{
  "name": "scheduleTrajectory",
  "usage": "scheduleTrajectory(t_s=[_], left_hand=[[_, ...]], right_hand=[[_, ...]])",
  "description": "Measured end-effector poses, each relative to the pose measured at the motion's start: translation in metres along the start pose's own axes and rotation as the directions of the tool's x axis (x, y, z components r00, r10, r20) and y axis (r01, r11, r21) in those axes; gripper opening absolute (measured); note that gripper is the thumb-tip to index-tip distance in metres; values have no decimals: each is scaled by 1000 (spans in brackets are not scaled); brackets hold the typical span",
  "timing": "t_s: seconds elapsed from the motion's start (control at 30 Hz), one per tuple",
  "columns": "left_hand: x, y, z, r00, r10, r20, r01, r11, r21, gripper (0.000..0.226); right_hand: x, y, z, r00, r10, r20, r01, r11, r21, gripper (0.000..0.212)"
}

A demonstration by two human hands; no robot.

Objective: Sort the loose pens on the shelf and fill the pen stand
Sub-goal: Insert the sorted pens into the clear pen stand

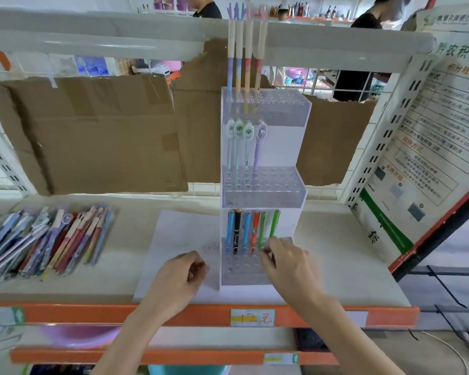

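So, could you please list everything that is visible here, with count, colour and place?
pen stand: one, clear with white back, three tiers, middle of the shelf
top tier pens: four, pastel, at its left
middle tier pens: four, three pale blue-green and one purple
bottom tier pens: six; blue, black, blue, red, two green
loose pens: a heap, mixed colours, left on the shelf
paper sheet: one, white, under the stand
cardboard: brown, behind
poster: one, right
left hand: fingers curled, beside the stand
right hand: fingertips at the green pens
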State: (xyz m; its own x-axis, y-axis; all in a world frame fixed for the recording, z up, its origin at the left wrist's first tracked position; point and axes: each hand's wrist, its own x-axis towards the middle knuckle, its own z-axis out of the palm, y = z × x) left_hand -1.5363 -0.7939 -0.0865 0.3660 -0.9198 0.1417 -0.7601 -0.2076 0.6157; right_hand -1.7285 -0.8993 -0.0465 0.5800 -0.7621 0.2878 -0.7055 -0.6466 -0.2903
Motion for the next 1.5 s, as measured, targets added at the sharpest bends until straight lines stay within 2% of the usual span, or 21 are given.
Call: scheduleTrajectory(t_s=[0.03, 0.1, 0.13, 0.2, 0.27, 0.37, 0.5, 0.7, 0.8, 0.9, 0.93, 1.0, 1.1, 1.17, 1.3, 1.4, 1.5], left_hand=[[0, -5, -4, 1000, 0, -19, 1, 999, 36, 13], [0, -18, -14, 997, -30, -71, 38, 993, 115, 9], [0, -26, -21, 993, -57, -103, 72, 987, 142, 7], [-2, -46, -37, 979, -116, -165, 147, 971, 186, 6], [-3, -69, -58, 957, -179, -230, 231, 946, 227, 11], [-4, -102, -89, 914, -250, -319, 348, 888, 301, 19], [0, -140, -119, 877, -313, -365, 453, 791, 411, 32], [33, -152, -121, 808, -486, -333, 589, 686, 428, 70], [49, -160, -101, 793, -510, -333, 609, 647, 459, 78], [56, -155, -97, 804, -538, -253, 587, 650, 483, 78], [56, -154, -99, 788, -580, -205, 596, 634, 493, 80], [62, -157, -100, 760, -611, -224, 628, 600, 495, 84], [71, -165, -105, 795, -564, -222, 580, 603, 547, 89], [73, -164, -104, 828, -530, -183, 530, 633, 564, 84], [72, -161, -100, 870, -468, -158, 473, 697, 539, 54], [65, -151, -102, 884, -441, -156, 446, 694, 564, 38], [56, -144, -116, 864, -479, -156, 500, 774, 390, 36]], right_hand=[[-1, -11, 3, 995, -95, -19, 94, 995, -42, 12], [-1, -37, 13, 964, -265, 14, 265, 959, -102, 30], [2, -52, 17, 954, -296, 46, 300, 943, -144, 36], [12, -76, 36, 941, -321, 110, 335, 929, -156, 37], [24, -102, 51, 909, -384, 163, 402, 911, -97, 32], [44, -141, 67, 873, -421, 246, 435, 901, -1, 13], [70, -185, 90, 815, -429, 389, 441, 895, 63, 24], [99, -222, 132, 817, -345, 462, 337, 936, 102, 30], [106, -228, 143, 833, -277, 478, 263, 960, 98, 33], [109, -226, 147, 845, -231, 483, 192, 973, 128, 32], [110, -225, 148, 849, -209, 485, 164, 977, 135, 31], [111, -221, 148, 862, -181, 473, 119, 980, 158, 30], [112, -215, 146, 879, -163, 449, 85, 979, 188, 27], [112, -212, 144, 879, -153, 452, 63, 976, 208, 24], [113, -211, 140, 888, -155, 433, 36, 962, 272, 11], [115, -212, 133, 903, -130, 409, -32, 930, 365, 15], [118, -208, 123, 911, -79, 405, -114, 895, 431, 22]])
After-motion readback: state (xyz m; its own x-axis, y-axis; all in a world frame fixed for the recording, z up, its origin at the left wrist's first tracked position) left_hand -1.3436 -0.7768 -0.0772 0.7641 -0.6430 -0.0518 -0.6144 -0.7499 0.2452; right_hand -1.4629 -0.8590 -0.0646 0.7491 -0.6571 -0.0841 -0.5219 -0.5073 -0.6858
